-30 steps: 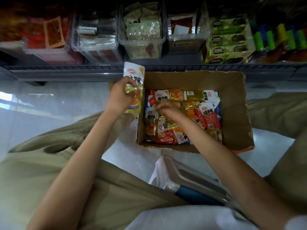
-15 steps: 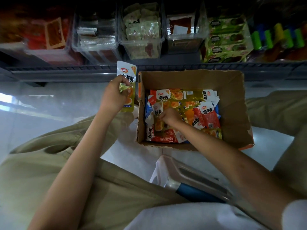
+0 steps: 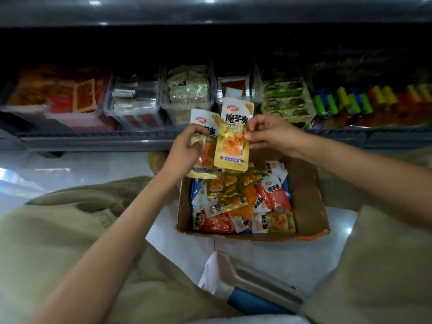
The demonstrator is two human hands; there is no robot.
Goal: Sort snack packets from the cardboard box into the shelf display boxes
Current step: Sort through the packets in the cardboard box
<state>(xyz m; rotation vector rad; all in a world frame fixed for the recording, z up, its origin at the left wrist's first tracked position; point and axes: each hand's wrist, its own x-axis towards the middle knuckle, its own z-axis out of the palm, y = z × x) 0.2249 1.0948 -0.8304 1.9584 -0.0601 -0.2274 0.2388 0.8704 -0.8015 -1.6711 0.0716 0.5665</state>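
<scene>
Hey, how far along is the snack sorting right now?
Early to midway, it seems. Done: the shelf display boxes hold stock, though whose work is unclear. In hand: the left hand grips one yellow packet, the right hand pinches a second yellow packet beside it. Left: a mixed pile of packets lies in the cardboard box.

The floor (image 3: 280, 258) is pale glossy tile, with a bright patch of light (image 3: 7, 174) bouncing off it over on the left. Dark grey metal shelf (image 3: 93, 139) runs straight across, its back lost in shadow, and the upper shelf (image 3: 210, 12) catches a few small glints.
</scene>
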